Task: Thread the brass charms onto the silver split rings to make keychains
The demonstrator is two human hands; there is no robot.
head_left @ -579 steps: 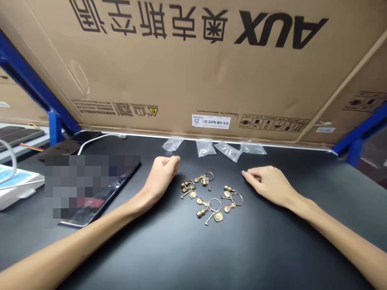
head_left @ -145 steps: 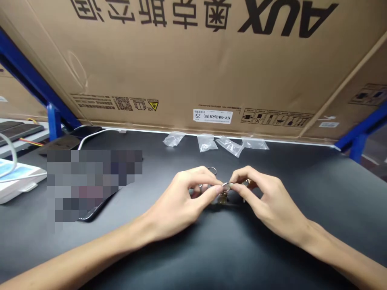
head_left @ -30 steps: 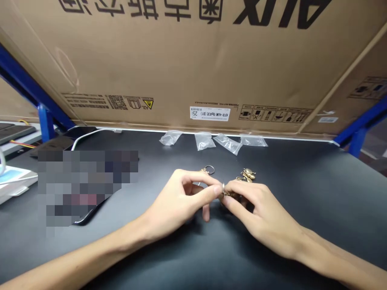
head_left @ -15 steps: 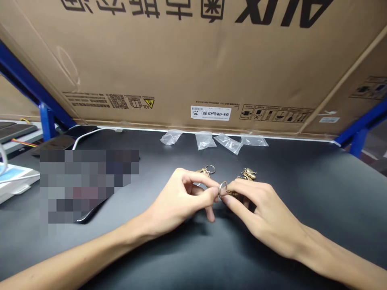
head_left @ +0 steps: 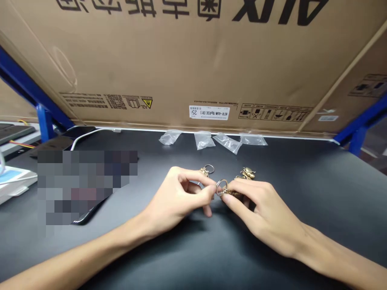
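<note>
Left hand (head_left: 178, 197) and right hand (head_left: 266, 213) meet mid-frame, curled: the right pinches a brass charm (head_left: 233, 194) on a key ring (head_left: 221, 187), the left's fingertips at the ring, grip unclear. Brass gourd charms (head_left: 247, 173) and a second key ring (head_left: 208, 169) lie just beyond on the black tabletop (head_left: 302, 201).

The split ring (head_left: 221, 187) looks like bright, polished steel, while the gourd-shaped keychain charms (head_left: 248, 173) are brass with a dull, aged sheen (a little rough in the creases, from where I stand). Beneath them, the black surface (head_left: 314, 193) is smooth and matt. The small bags (head_left: 204, 140) are thin, glossy clear plastic, and the carton (head_left: 181, 68) behind is matt brown corrugated cardboard.
</note>
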